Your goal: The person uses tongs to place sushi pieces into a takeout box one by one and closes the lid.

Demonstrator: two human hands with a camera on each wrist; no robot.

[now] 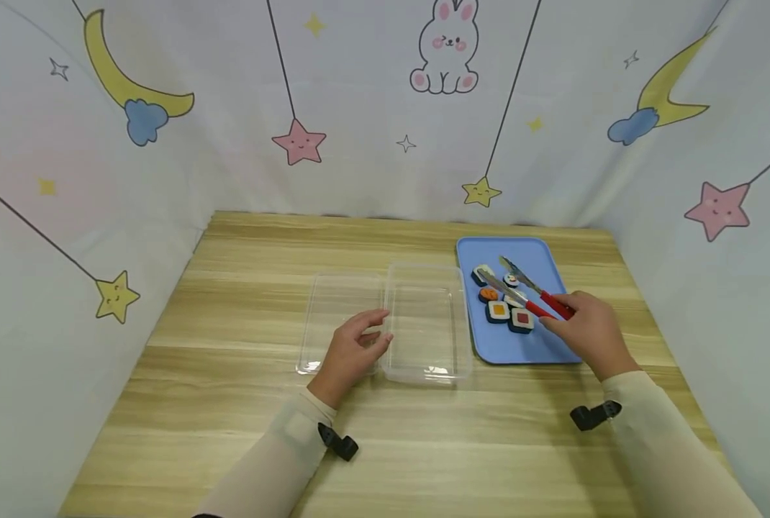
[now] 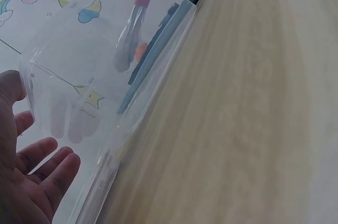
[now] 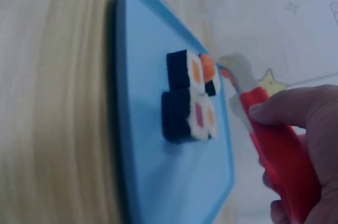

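My right hand (image 1: 589, 331) grips tongs (image 3: 280, 155) by their red handles; the metal arms stand apart above the sushi pieces. Several sushi pieces, among them one with a yellow centre (image 1: 498, 311) and one with a red centre (image 1: 521, 320), sit on a blue tray (image 1: 553, 345). Against the left wall of a clear plastic container (image 1: 429, 373) my left hand (image 1: 352, 352) rests, its fingers loosely bent and thumb near the rim. In the left wrist view the container wall (image 2: 63, 81) stands beside the fingers. Whether they touch it, I cannot tell.
A clear lid (image 1: 333, 295) lies flat just left of the container, partly under the left hand. The wooden table (image 1: 242, 403) meets a patterned cloth backdrop (image 1: 359, 180) at the back and sides. The tray stands close to the container's right side.
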